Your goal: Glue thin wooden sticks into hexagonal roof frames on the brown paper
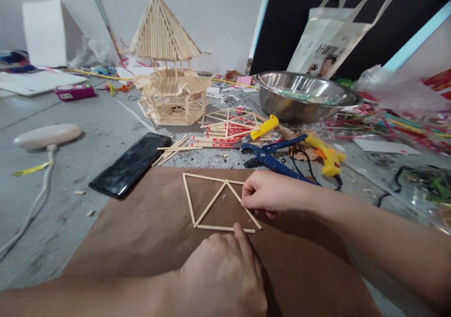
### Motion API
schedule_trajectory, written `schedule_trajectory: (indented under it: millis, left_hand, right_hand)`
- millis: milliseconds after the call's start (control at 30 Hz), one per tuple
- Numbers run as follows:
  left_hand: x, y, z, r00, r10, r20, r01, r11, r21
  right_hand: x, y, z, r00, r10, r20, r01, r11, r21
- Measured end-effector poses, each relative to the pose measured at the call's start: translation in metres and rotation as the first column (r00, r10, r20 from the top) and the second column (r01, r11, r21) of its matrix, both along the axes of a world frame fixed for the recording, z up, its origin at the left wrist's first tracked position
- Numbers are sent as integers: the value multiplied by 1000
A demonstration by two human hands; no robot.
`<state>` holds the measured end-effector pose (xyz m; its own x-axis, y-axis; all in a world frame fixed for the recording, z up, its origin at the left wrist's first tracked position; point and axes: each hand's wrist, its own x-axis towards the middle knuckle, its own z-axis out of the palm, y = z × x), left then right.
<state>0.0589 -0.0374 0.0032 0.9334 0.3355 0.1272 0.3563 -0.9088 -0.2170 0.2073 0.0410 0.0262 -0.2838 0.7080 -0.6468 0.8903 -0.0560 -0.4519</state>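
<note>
Grip: left hand (221, 274) and right hand (268, 192) pin stick frame (210, 204); bowl (282, 105) holds bits.

The single head-worn camera looks forward and down from close above the brown paper (148, 242), which fills the near foreground, the view reaching past it to the wall (218, 16) behind.

A plain pale wall (218, 11) rose behind the stick pagoda (165, 58). The grey floor (52, 204) spread before it and to its left, dusty and strewn with scraps. Right of the pagoda, a black board (282, 26) with a light-blue edge leaned against the wall. The light was soft and even.
</note>
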Motion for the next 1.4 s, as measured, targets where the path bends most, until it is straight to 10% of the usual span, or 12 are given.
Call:
schedule_trajectory:
  millis: [1400]
  left_hand:
    - [3,2,-8,996,86,-27,-86,996,-7]
  right_hand:
    - [-5,-6,6,959,220,177,-261,928,264]
